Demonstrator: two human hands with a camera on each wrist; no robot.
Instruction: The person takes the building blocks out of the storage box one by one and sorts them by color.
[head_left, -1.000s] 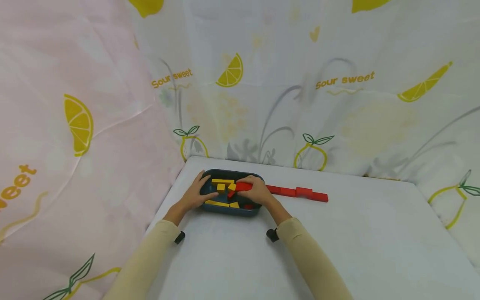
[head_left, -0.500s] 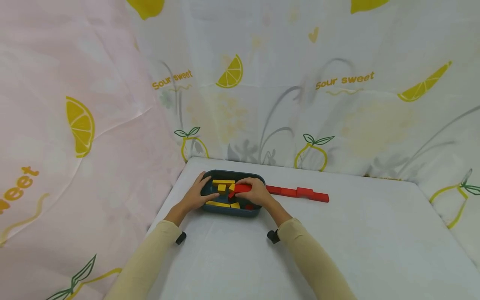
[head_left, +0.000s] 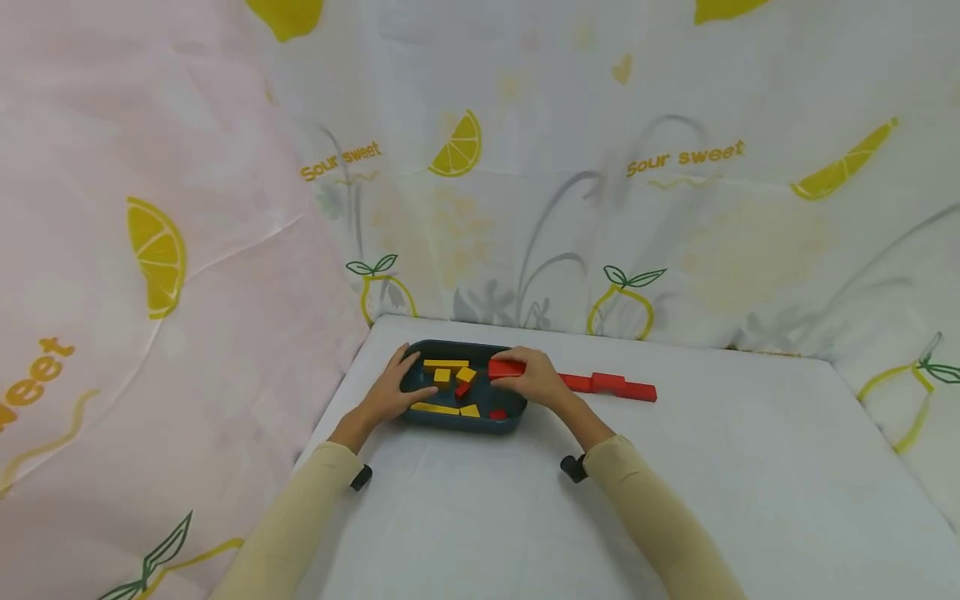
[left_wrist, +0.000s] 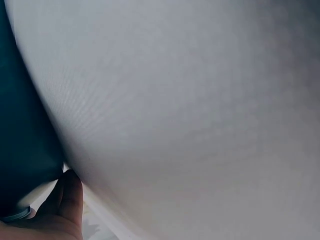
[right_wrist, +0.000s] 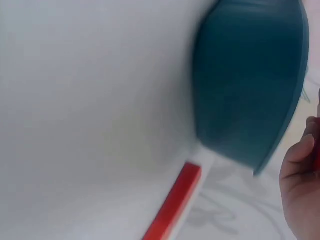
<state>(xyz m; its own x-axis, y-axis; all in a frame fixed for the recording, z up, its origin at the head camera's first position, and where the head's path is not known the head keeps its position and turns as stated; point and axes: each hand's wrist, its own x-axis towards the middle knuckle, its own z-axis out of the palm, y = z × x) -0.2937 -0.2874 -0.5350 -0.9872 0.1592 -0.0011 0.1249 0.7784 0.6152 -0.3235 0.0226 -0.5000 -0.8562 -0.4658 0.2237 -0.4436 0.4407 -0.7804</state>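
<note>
A dark blue-green bin (head_left: 465,423) stands at the back left of the table. My left hand (head_left: 384,392) holds its left end, the thumb reaching over the near rim and the fingers at the far corner; in the left wrist view, fingertips touch the outer wall. Above the bin's right end, my right hand (head_left: 542,380) pinches a red block (head_left: 506,368) between thumb and fingers. Yellow blocks lie in the bin, among them a long bar (head_left: 446,364) and a cube (head_left: 442,376). A small red block (head_left: 462,390) and another red piece (head_left: 498,414) are also inside.
To the bin's right, several red blocks (head_left: 608,383) form a row on the white table (head_left: 675,483). One end of the row shows as a red bar (right_wrist: 173,202) in the right wrist view. Patterned cloth (head_left: 487,217) hangs behind and at the left.
My right hand has lifted the red block and carried it right, from the bin's middle to above its right end. The left hand has stayed at the bin's left end.
</note>
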